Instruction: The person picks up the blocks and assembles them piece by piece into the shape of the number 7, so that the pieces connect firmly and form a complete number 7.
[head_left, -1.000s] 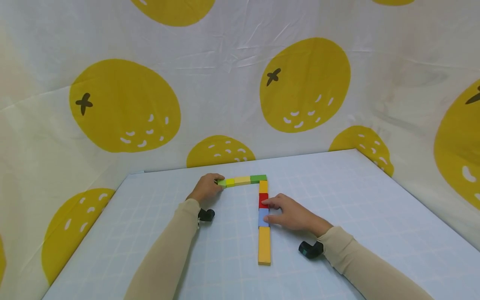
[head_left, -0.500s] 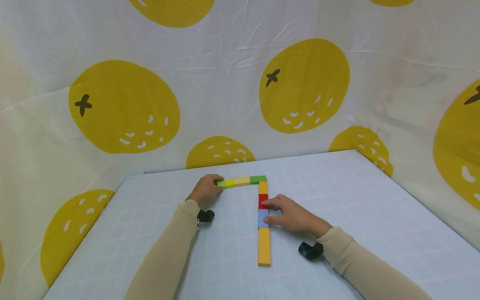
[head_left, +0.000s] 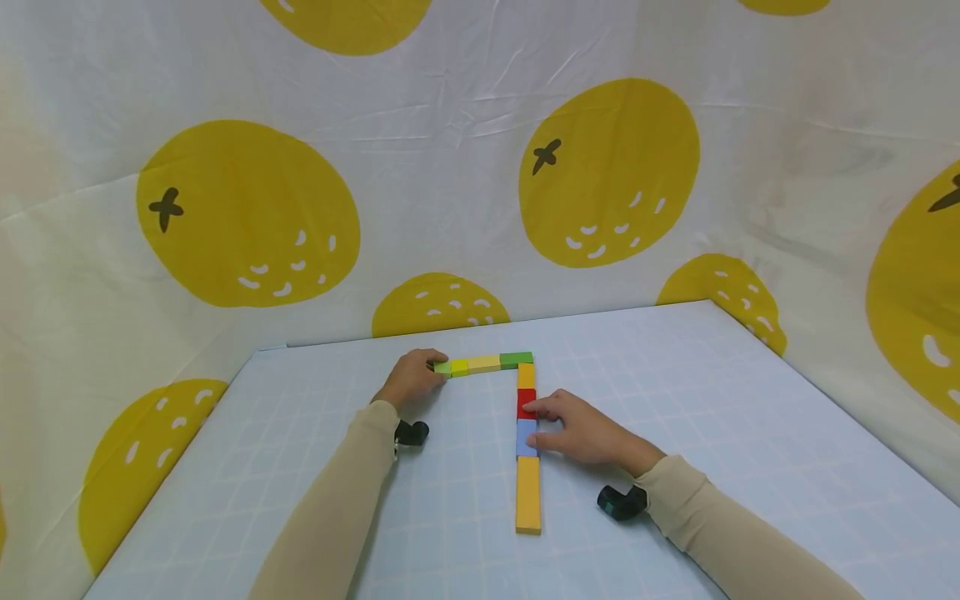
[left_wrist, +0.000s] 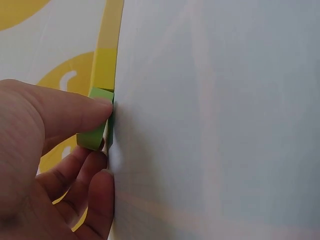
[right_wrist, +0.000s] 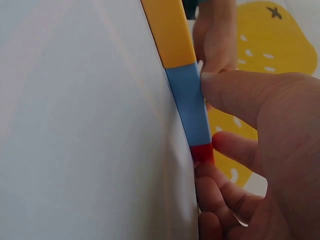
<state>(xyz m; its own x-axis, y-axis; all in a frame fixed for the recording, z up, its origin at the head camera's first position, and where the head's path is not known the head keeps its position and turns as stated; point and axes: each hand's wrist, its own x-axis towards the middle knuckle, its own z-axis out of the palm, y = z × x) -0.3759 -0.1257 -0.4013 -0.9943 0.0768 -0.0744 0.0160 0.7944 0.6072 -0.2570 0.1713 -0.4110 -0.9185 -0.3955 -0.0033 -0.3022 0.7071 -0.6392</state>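
Note:
In the head view my left hand [head_left: 411, 377] is at the left end of a row of blocks. Its thumb and fingers pinch a light green block [left_wrist: 92, 132], which sits slightly askew against a yellow block [left_wrist: 104, 67] in the left wrist view. Further along lie a pale beige block [head_left: 483, 362] and a green block [head_left: 516, 359]. From that end a column runs towards me: a short orange block [head_left: 527, 377], a red block [head_left: 526, 397], a blue block [right_wrist: 189, 105] and a long orange block [head_left: 528, 496]. My right hand [head_left: 583, 431] touches the blue block with the thumb and the red one with a forefinger.
The blocks lie on a table [head_left: 645, 367] with a pale blue grid cover. Behind it hangs a white curtain [head_left: 442, 167] with yellow fruit prints. A black wrist camera [head_left: 622, 501] sits at the right wrist, another camera [head_left: 412, 432] at the left.

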